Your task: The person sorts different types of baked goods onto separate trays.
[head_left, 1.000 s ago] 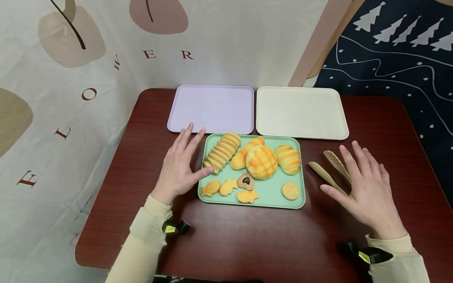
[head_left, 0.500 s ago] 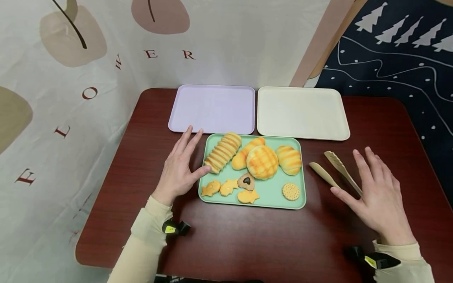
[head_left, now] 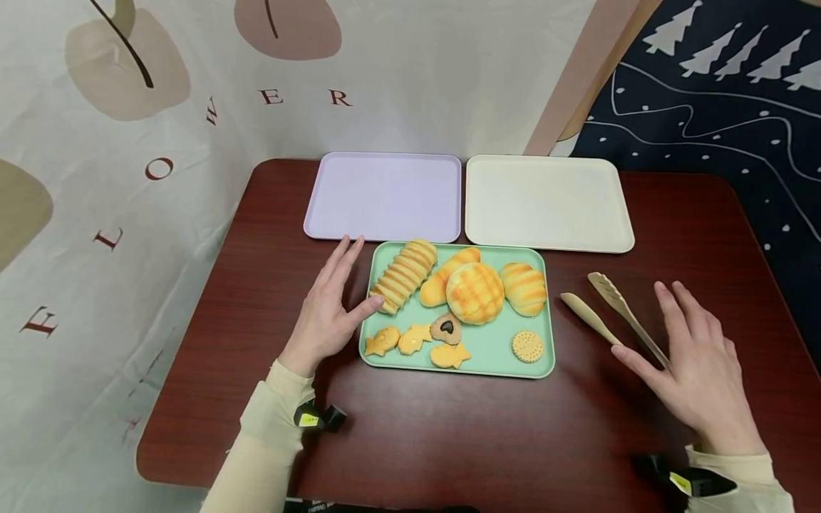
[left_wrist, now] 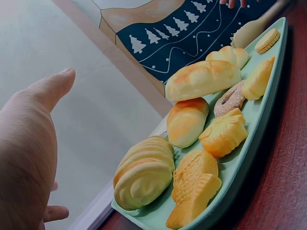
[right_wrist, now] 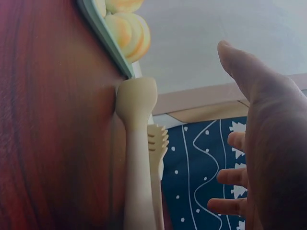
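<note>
My left hand [head_left: 328, 311] is held with spread fingers at the left edge of the green tray [head_left: 494, 365], its thumb overlapping the long striped bread roll [head_left: 404, 276] in the head view. My right hand [head_left: 698, 367] has its fingers extended over the handle end of the beige tongs [head_left: 593, 318], which lie right of the tray. Neither hand holds anything. Also on the green tray are a round grid-marked bun [head_left: 474, 293], a long bun [head_left: 441, 285], a striped oval bun [head_left: 524, 289], fish-shaped cookies [head_left: 382, 341], a heart cookie [head_left: 445, 328] and a round cracker [head_left: 527, 347].
Behind the green tray stand a lilac tray [head_left: 385, 196] and a cream tray [head_left: 548, 203], side by side on the dark red table [head_left: 410, 434]. A printed white cloth [head_left: 179, 214] hangs at the back and left, a navy one [head_left: 705, 121] at the right.
My right hand has drawn back to the right and toward me, uncovering more of the tongs. My left hand has shifted only slightly, its fingers closer together. The food and trays stay put.
</note>
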Action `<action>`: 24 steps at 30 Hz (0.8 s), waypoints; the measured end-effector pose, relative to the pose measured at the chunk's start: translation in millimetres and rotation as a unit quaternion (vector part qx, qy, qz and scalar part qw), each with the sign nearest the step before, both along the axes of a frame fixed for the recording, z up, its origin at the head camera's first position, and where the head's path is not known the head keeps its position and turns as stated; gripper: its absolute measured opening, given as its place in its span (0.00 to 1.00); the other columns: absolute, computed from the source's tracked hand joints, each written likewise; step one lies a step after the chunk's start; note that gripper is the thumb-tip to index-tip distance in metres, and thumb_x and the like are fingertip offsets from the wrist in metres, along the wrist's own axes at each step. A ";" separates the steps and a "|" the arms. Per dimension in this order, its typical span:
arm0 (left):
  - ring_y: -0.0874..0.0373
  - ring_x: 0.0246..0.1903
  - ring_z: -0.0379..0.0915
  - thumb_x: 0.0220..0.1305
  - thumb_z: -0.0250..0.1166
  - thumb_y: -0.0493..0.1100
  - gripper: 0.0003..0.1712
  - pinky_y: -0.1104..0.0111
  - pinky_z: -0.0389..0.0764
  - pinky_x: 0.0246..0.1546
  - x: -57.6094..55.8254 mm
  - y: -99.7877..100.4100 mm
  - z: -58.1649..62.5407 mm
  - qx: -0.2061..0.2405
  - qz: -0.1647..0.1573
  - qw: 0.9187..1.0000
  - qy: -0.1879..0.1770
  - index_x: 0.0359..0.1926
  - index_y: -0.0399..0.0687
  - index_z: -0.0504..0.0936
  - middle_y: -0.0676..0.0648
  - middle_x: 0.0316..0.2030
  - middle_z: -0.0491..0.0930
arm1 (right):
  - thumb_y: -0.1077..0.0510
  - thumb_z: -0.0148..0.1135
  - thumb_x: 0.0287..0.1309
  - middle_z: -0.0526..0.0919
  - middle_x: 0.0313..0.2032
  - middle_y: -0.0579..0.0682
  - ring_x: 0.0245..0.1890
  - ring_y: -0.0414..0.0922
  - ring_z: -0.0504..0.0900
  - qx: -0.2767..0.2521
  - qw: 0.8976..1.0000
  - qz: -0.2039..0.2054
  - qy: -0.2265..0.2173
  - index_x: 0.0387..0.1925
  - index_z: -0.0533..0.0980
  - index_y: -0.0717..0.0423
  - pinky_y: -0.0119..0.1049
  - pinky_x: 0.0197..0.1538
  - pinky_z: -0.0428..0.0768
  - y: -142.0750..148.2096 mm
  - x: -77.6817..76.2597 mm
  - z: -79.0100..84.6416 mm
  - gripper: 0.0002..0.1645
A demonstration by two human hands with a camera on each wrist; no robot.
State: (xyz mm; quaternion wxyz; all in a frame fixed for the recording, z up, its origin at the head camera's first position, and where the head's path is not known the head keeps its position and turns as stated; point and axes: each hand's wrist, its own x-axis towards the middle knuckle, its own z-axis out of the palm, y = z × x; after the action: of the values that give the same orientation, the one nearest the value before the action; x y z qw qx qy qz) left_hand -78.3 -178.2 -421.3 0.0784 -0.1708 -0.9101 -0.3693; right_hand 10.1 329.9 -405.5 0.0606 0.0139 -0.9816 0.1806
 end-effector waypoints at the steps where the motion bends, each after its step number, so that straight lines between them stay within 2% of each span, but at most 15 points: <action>1: 0.53 0.72 0.47 0.61 0.62 0.67 0.50 0.40 0.62 0.61 0.4 0.3 -0.5 0.006 -0.001 1.000 -0.004 0.77 0.68 0.49 0.57 0.76 0.44 | 0.34 0.71 0.47 0.46 0.76 0.57 0.66 0.70 0.54 0.001 1.000 -0.002 -0.001 0.78 0.47 0.46 0.73 0.46 0.56 1.0 1.1 -0.9 0.64; 5: 0.54 0.72 0.49 0.62 0.64 0.64 0.49 0.42 0.65 0.61 2.0 1.4 -0.8 0.031 -0.006 0.999 -0.022 0.78 0.67 0.49 0.57 0.76 0.45 | 0.34 0.71 0.47 0.48 0.75 0.58 0.65 0.70 0.55 -0.002 1.000 -0.006 0.000 0.78 0.49 0.47 0.72 0.45 0.58 4.6 5.6 -5.0 0.64; 12: 0.54 0.71 0.51 0.65 0.64 0.59 0.46 0.46 0.74 0.55 3.1 2.7 -2.5 0.073 -0.016 0.996 -0.045 0.77 0.71 0.48 0.53 0.76 0.47 | 0.36 0.71 0.48 0.53 0.73 0.60 0.62 0.70 0.58 -0.011 1.000 -0.011 0.003 0.77 0.52 0.47 0.71 0.44 0.59 7.1 10.9 -9.8 0.61; 17: 0.47 0.69 0.57 0.67 0.63 0.56 0.44 0.47 0.77 0.52 3.6 3.9 -4.5 0.101 -0.016 0.993 -0.061 0.77 0.66 0.51 0.53 0.75 0.48 | 0.36 0.72 0.48 0.57 0.71 0.63 0.57 0.70 0.61 -0.010 1.000 -0.015 0.004 0.76 0.54 0.49 0.69 0.44 0.60 10.1 14.6 -13.7 0.60; 20: 0.43 0.67 0.60 0.69 0.62 0.54 0.42 0.49 0.78 0.50 4.0 4.8 -4.0 0.121 -0.014 0.990 -0.076 0.77 0.69 0.51 0.55 0.75 0.50 | 0.36 0.71 0.48 0.59 0.69 0.66 0.56 0.70 0.61 -0.008 1.000 -0.017 0.004 0.76 0.54 0.51 0.68 0.44 0.61 12.0 16.5 -16.1 0.60; 22: 0.41 0.67 0.60 0.70 0.61 0.51 0.41 0.49 0.79 0.49 5.1 5.7 -0.5 0.134 -0.015 0.987 -0.088 0.76 0.69 0.52 0.56 0.74 0.51 | 0.36 0.71 0.48 0.60 0.67 0.67 0.55 0.70 0.62 -0.007 1.000 -0.020 0.004 0.76 0.55 0.53 0.67 0.44 0.62 13.2 17.6 -17.6 0.60; 24: 0.37 0.66 0.60 0.70 0.61 0.47 0.40 0.47 0.79 0.49 7.1 7.7 6.4 0.151 -0.019 0.983 -0.098 0.76 0.66 0.52 0.52 0.74 0.52 | 0.36 0.71 0.49 0.60 0.66 0.68 0.55 0.69 0.62 -0.006 1.000 -0.023 0.002 0.76 0.55 0.53 0.67 0.44 0.62 14.2 18.5 -18.9 0.59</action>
State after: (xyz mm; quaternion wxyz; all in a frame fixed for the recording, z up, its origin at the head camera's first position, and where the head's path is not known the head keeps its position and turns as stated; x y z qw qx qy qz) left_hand -71.2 -170.5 -415.0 0.0073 -0.1370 -0.8436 -0.5191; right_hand 28.5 344.1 -424.5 0.0663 -0.0083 -0.9805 0.1848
